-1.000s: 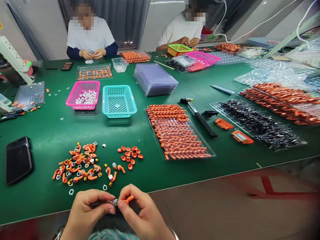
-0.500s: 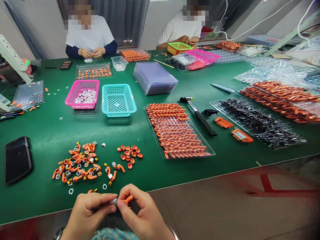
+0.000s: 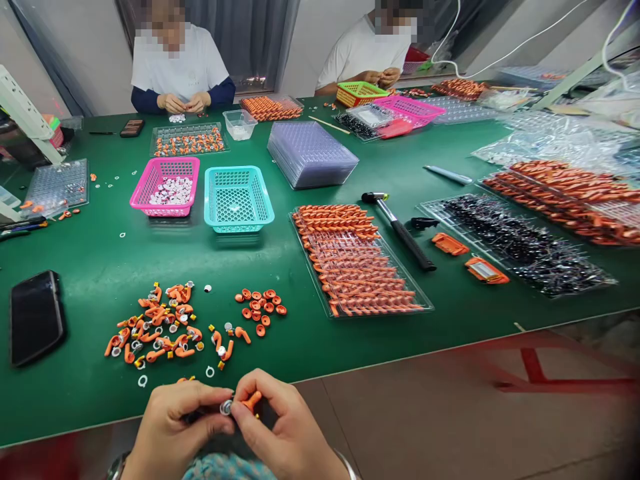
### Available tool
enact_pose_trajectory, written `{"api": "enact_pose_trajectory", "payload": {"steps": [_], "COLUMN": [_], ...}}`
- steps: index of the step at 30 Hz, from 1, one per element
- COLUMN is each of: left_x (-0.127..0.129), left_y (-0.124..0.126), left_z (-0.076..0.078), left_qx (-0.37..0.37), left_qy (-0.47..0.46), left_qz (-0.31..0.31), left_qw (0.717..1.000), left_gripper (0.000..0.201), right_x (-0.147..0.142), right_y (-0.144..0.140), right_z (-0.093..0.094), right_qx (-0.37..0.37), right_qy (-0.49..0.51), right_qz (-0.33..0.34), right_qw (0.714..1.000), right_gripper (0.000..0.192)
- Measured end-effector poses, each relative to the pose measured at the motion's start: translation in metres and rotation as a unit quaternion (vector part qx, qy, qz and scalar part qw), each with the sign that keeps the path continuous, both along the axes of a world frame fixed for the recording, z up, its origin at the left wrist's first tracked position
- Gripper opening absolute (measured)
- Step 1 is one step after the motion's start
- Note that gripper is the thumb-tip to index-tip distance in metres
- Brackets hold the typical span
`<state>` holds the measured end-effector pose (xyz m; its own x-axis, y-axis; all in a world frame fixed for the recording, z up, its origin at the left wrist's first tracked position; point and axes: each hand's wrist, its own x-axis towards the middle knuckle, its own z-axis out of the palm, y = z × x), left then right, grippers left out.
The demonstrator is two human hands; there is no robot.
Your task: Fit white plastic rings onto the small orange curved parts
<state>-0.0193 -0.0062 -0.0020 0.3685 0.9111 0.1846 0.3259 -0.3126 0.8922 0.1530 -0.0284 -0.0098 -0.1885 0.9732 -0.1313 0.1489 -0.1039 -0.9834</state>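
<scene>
Together, left hand (image 3: 173, 427) and right hand (image 3: 280, 427) pinch — orange piece (image 3: 251, 401).

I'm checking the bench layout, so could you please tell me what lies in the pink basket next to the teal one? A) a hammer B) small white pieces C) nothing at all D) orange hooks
B: the pink basket holds a heap of small white pieces, beside the teal basket.
</scene>
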Motion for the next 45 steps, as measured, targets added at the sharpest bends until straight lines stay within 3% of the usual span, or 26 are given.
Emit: {"api": "enact_pose_trajectory", "payload": {"steps": [12,17,20,24,28,34,41,45], "left_x": [0.000,-0.002,-0.006,-0.010,-0.008,-0.004,0.011,0.025], "left_y": [-0.001,-0.007,-0.013,-0.018,-0.019,-0.019,0.001,0.033], "left_z": [0.004,0.003,0.001,0.000,0.002,-0.001,0.001,0.009], "left_qx": [0.026,0.008,0.046,0.107,0.119,0.117,0.140,0.124], "left_qy": [0.010,0.016,0.036,0.072,0.093,0.047,0.093,0.113], "left_qz": [-0.005,0.012,0.024,0.040,0.043,0.029,0.001,-0.071], "left_qw": [1.000,1.000,0.998,0.991,0.988,0.992,0.986,0.983], "left_gripper": [0.011,0.028,0.034,0.024,0.020,0.026,0.020,0.022], "right_x": [0.000,0.001,0.002,0.001,-0.001,0.001,0.015,0.030], "right_y": [-0.002,-0.002,-0.001,-0.001,-0.003,-0.004,0.003,0.013], "right_z": [-0.003,-0.003,-0.001,0.000,0.000,-0.001,-0.007,-0.009], "right_qx": [0.013,0.023,0.020,0.029,0.021,0.049,0.082,0.122], "right_qy": [-0.015,-0.022,-0.012,0.020,0.046,0.027,-0.004,-0.044], "right_qz": [0.012,0.017,0.011,0.024,0.019,0.010,-0.043,-0.067], "right_qw": [1.000,0.999,1.000,0.999,0.999,0.998,0.996,0.989], "right_gripper": [0.014,0.014,0.014,0.011,0.009,0.011,0.012,0.019]}}
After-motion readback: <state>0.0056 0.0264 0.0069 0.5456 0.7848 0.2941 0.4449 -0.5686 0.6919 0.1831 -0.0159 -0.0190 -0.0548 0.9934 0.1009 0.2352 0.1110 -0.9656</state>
